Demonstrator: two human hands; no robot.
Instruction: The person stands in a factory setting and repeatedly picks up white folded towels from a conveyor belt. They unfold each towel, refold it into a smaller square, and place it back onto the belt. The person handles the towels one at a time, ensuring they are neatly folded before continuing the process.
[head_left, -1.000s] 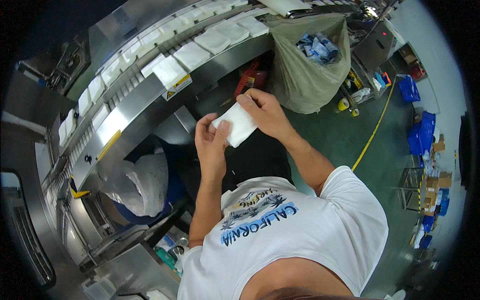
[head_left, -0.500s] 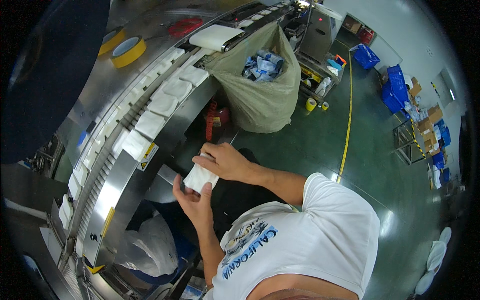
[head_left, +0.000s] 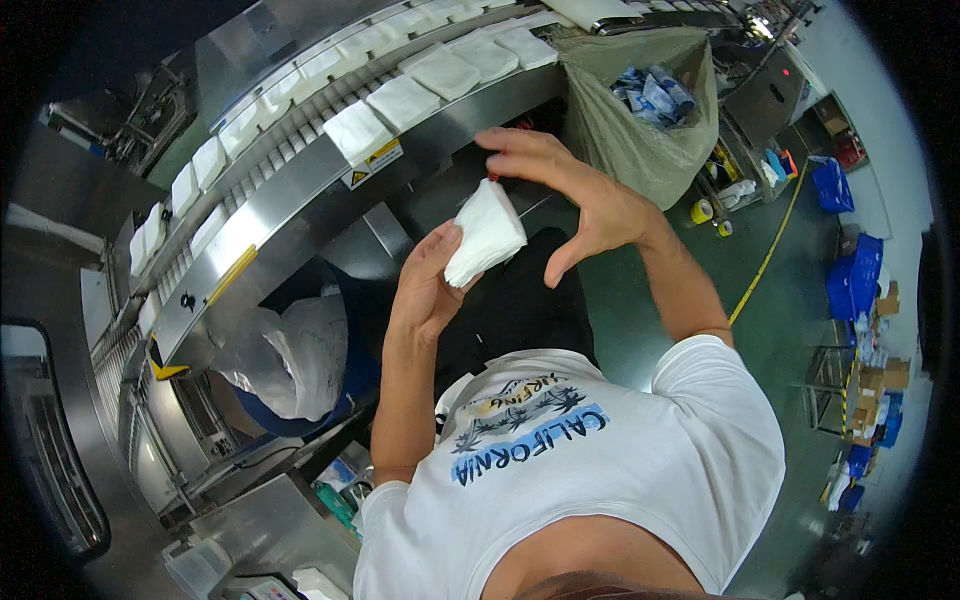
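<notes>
My left hand point(head_left: 428, 280) grips a stack of folded white sheets point(head_left: 488, 232) by its lower left edge, thumb in front and the other fingers mostly hidden behind. The stack is held tilted, off the conveyor. Just to its right is my right hand point(head_left: 590, 200), fingers stretched out and thumb spread wide, with a gap between it and the stack. Beyond both hands, similar white stacks point(head_left: 404, 102) lie in a row along the near side of the curved conveyor point(head_left: 262, 172).
A large beige sack point(head_left: 640, 140) with blue and white wrappers inside stands beyond my right hand. Below the conveyor's near edge is a blue bin point(head_left: 358, 345) lined with clear plastic. Blue crates point(head_left: 855, 275) and cardboard boxes are at the far right.
My right hand has come off the white stack and opened beside it. The left hand now holds the stack alone. The view has swung left, so the conveyor and sack appear farther right.
</notes>
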